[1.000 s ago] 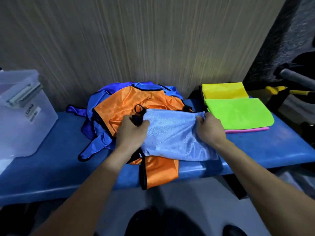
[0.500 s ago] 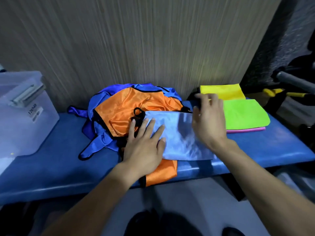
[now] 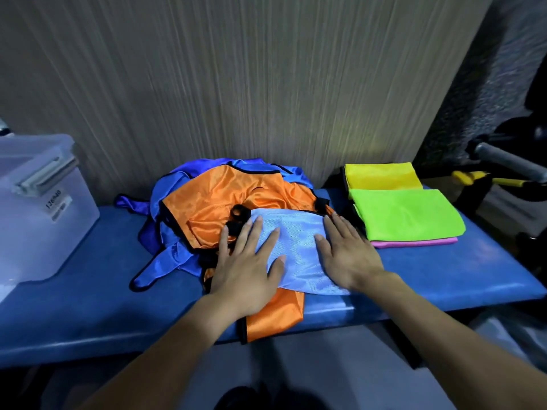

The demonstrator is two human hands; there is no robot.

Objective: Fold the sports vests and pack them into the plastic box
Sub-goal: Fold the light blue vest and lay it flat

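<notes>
Left hand: the left hand (image 3: 247,272) is laid flat, fingers straight and spread, on the left part of the light blue vest (image 3: 291,244); its outer fingers reach over black trim and orange fabric.
Right hand: the right hand (image 3: 346,255) is pressed flat on the right part of the same vest, fingers straight and close together, pointing away from the body.
Grip: nothing is grasped by either hand; both palms are open and only pressed down on the cloth.
Light blue vest: it is seen folded into a rough rectangle, lying on top of the orange vest (image 3: 225,202) near the front edge of the surface (image 3: 444,270).
Orange vest: it is spread unfolded under the light blue one, with black edging; one end is hung over the front edge of the surface.
Dark blue vests: a crumpled heap of dark blue vests (image 3: 165,247) is found beneath and behind the orange one, a strap trailing to the left.
Folded stack: a green vest (image 3: 405,214) is laid over a pink vest (image 3: 414,242), with a yellow vest (image 3: 381,176) behind, just right of the right hand.
Plastic box: the translucent plastic box (image 3: 38,220) is set at the left end of the surface, well apart from the vests, with a grey latch and a label on its side.
Background: a ribbed wall (image 3: 236,84) is seen behind the surface.
</notes>
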